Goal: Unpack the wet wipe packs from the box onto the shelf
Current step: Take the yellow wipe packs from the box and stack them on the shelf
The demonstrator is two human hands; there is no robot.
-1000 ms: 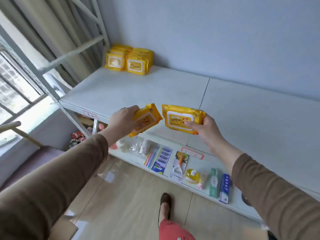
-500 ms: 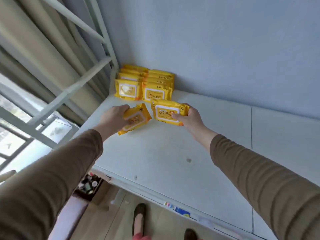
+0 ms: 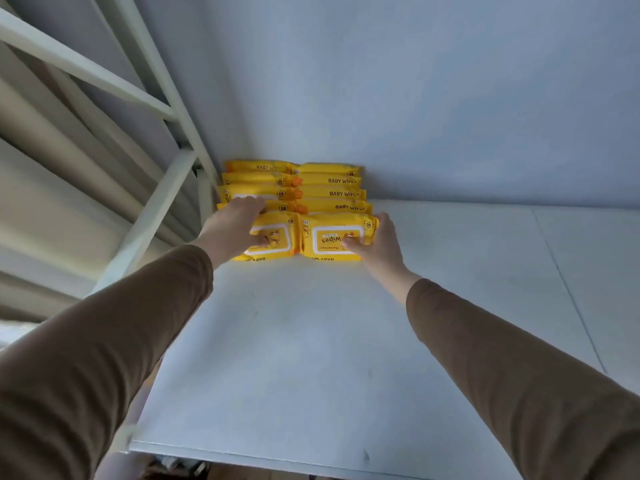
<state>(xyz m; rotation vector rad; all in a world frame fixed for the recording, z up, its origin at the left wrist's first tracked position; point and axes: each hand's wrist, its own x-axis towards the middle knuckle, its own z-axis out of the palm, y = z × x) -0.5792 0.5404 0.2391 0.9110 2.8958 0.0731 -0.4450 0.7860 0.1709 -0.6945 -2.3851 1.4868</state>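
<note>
Two rows of yellow baby wipe packs (image 3: 329,192) stand upright against the wall in the far left corner of the white shelf (image 3: 311,341). My left hand (image 3: 232,230) grips the front pack of the left row (image 3: 277,239), fingers over its top edge and thumb on its face. My right hand (image 3: 379,245) holds the front pack of the right row (image 3: 332,237) by its right end, thumb on the label. Both front packs stand on the shelf, leaning against the packs behind. The box is out of view.
A white metal shelf post and diagonal braces (image 3: 166,199) rise just left of the packs, with curtain folds behind them. The grey wall (image 3: 415,98) backs the shelf. A panel seam (image 3: 568,292) crosses the shelf at the right. The shelf's front edge (image 3: 277,455) is near me.
Both hands carried their packs forward to the corner and set them upright at the front of the two rows. The view moved closer to the shelf.
</note>
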